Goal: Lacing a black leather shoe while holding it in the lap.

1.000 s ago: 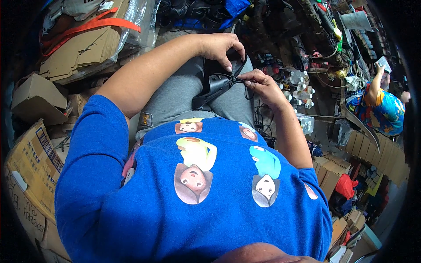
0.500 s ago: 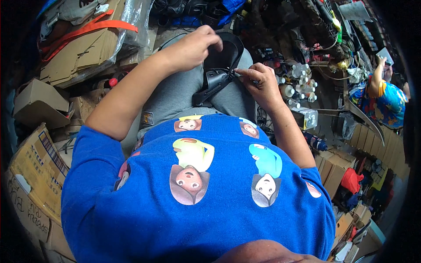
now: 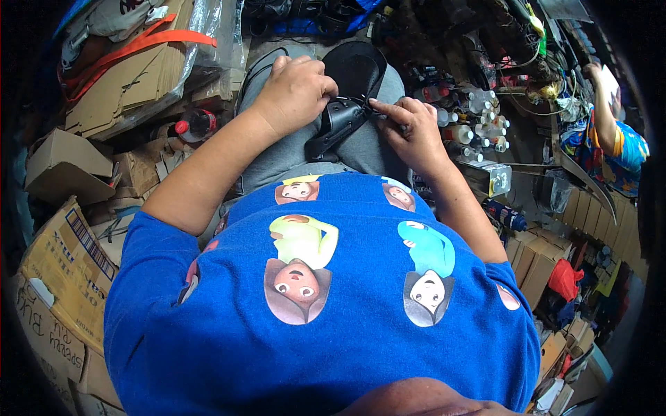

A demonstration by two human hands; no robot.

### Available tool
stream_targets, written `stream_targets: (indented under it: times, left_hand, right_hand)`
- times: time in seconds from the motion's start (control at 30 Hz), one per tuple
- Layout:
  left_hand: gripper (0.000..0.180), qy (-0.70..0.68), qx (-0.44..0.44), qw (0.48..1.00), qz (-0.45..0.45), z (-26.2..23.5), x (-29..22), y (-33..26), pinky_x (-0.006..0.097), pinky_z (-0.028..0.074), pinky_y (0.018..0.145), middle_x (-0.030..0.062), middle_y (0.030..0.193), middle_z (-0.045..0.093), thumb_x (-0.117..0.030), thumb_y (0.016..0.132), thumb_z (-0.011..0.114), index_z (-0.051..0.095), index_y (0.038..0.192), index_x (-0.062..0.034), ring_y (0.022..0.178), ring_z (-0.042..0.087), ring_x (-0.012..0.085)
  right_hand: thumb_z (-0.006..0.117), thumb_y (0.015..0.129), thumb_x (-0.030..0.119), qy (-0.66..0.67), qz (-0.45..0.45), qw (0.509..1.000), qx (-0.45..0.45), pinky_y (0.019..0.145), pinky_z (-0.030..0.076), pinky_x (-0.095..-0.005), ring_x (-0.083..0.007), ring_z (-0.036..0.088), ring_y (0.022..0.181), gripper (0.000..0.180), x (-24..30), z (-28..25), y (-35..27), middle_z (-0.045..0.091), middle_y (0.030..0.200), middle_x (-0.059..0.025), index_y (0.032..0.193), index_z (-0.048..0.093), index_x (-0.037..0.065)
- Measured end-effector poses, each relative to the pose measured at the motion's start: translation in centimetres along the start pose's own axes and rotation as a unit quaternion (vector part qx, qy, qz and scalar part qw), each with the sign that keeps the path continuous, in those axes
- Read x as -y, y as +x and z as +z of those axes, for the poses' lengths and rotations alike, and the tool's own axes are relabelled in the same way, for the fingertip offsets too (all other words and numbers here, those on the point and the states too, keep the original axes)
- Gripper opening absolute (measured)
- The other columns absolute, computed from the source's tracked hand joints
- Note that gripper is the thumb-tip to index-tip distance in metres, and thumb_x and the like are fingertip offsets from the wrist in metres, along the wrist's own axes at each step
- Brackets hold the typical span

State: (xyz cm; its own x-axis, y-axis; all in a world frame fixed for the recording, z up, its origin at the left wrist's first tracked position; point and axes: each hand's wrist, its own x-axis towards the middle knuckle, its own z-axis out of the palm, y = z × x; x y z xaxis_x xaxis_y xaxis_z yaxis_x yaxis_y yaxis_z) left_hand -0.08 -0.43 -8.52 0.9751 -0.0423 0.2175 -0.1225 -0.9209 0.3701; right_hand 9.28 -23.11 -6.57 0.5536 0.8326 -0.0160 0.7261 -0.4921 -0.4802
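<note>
A black shoe (image 3: 343,118) with a strap and a wide, dark opening lies across my lap, on grey trousers. My left hand (image 3: 297,89) is closed beside its left edge, the fingertips curled down; what they may hold is too small or hidden to make out. At the other side my right hand (image 3: 412,126) grips the shoe's edge, index finger pointing inward and the other fingers bent. Small pale glints show along the shoe's edge between the hands. A thin dark cord (image 3: 245,82) curves over my left knee.
Flattened cardboard (image 3: 142,76) with an orange strap is piled at the far left, near an open box (image 3: 69,166). A red-capped bottle (image 3: 198,126) lies by my left arm. Several plastic bottles (image 3: 479,125) stand on the right. Farther right is another person's arm (image 3: 605,111).
My left hand has come down from above the shoe to its left edge, and its fingers have curled in. My right hand stays at the shoe. The other person's arm has moved.
</note>
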Motion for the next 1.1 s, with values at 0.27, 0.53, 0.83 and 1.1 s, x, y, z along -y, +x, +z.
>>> stream_targets:
  times: [0.27,0.53,0.83,1.1]
  left_hand:
    - [0.015,-0.199,0.015,0.979,-0.039,0.2,0.6,1.3,0.037,0.035,0.082,0.0008,0.077,0.054,-0.014,0.076,0.068,0.073,0.089,-0.0188,0.085,0.053,0.0194]
    - [0.023,-0.137,0.023,0.990,0.006,1.6,1.6,1.8,0.035,0.035,0.083,-0.0002,0.082,0.049,-0.014,0.076,0.068,0.074,0.094,-0.0275,0.088,0.050,0.0190]
    - [0.024,-0.145,0.031,0.989,0.021,2.0,2.3,2.0,0.035,0.036,0.083,0.0002,0.080,0.049,-0.011,0.076,0.068,0.074,0.093,-0.0266,0.086,0.049,0.0197]
    - [0.019,-0.172,0.113,0.979,0.010,1.9,1.9,2.7,0.039,0.033,0.088,-0.0011,0.078,0.053,-0.020,0.078,0.066,0.073,0.093,-0.0300,0.092,0.052,0.0186]
  right_hand:
    - [0.064,0.078,0.008,0.110,0.042,0.992,0.039,0.079,0.041,-0.0337,-0.0200,0.054,0.081,0.033,-1.2,-0.5,0.8,0.053,0.076,-0.0048,0.107,0.070,0.021]
    - [0.054,0.076,-0.007,0.209,0.064,0.971,0.101,0.077,0.046,-0.0265,-0.0154,0.054,0.081,0.042,-3.0,-0.9,2.6,0.050,0.085,-0.0040,0.103,0.072,0.018]
    - [0.054,0.075,-0.008,0.223,0.071,0.966,0.110,0.078,0.045,-0.0251,-0.0139,0.053,0.081,0.042,-3.4,-0.8,3.1,0.049,0.084,-0.0023,0.102,0.072,0.018]
    - [0.060,0.078,-0.002,0.276,0.065,0.949,0.137,0.075,0.044,-0.0240,-0.0119,0.051,0.080,0.036,-4.5,-0.3,3.2,0.051,0.079,0.0003,0.106,0.072,0.019]
